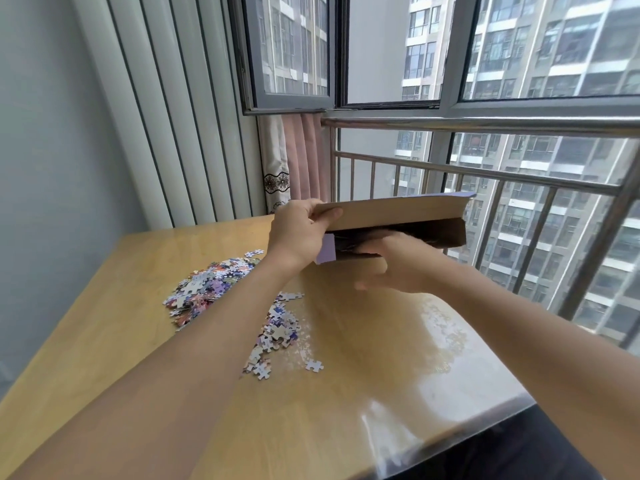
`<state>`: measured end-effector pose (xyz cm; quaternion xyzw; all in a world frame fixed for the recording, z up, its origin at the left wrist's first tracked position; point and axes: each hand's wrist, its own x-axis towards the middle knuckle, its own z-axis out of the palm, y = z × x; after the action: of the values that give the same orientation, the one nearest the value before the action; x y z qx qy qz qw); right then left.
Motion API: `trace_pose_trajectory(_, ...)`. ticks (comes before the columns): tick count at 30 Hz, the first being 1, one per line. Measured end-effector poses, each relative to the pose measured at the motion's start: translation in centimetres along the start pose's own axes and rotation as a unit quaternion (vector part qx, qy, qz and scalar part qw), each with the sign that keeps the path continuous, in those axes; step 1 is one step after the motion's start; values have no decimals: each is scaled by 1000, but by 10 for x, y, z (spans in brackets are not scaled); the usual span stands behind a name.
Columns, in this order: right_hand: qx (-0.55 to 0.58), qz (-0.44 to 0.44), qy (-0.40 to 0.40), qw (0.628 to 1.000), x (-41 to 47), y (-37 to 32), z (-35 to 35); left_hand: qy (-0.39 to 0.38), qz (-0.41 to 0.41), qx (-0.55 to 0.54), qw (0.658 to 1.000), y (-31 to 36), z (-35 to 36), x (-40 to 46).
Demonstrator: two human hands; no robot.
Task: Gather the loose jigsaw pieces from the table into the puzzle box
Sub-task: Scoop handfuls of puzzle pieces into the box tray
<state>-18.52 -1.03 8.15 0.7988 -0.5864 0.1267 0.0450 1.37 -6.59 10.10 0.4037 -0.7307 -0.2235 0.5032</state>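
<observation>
left hand (298, 233) pinches flap of flat purple-and-brown cardboard puzzle box (398, 220), held above wooden table (104, 341) | blurred right hand (391, 265), grip unclear | colourful loose jigsaw pieces (207, 289) still on table | tip: keep the mouth wide, lower it beside pieces

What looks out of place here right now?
The jigsaw pieces lie scattered in loose heaps on the table, and the puzzle box is held tilted in the air, off the table. No damage visible.
</observation>
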Motion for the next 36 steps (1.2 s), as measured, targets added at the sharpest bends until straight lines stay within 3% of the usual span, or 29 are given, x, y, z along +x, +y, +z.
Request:
trace_pose_trajectory(4,-93,-46,179,978,2,11,-11,37,-14,-68,997,11,-6,8)
trace_pose_trajectory(8,-84,-61,320,942,6,11,-28,60,34,-55,996,28,-10,15)
trace_pose_trajectory(10,-45,-52,348,935,9,8,-45,40,29,-54,997,32,-10,19)
trace_pose_trajectory(15,-45,-91,330,939,13,1,-65,20,-1,-55,998,33,-15,21)
trace_pose_trajectory(18,-68,-94,276,954,14,-1,-63,11,-22,-60,998,28,-15,22)
trace_pose_trajectory(27,-142,-7,102,985,3,16,-23,-68,-91,-65,991,-1,9,2)
trace_pose_trajectory(32,-11,28,20,999,-8,12,7,-103,-131,-53,985,-28,28,-25)
trace_pose_trajectory(36,102,14,12,995,-9,7,23,-128,-162,-8,978,-58,40,-44)
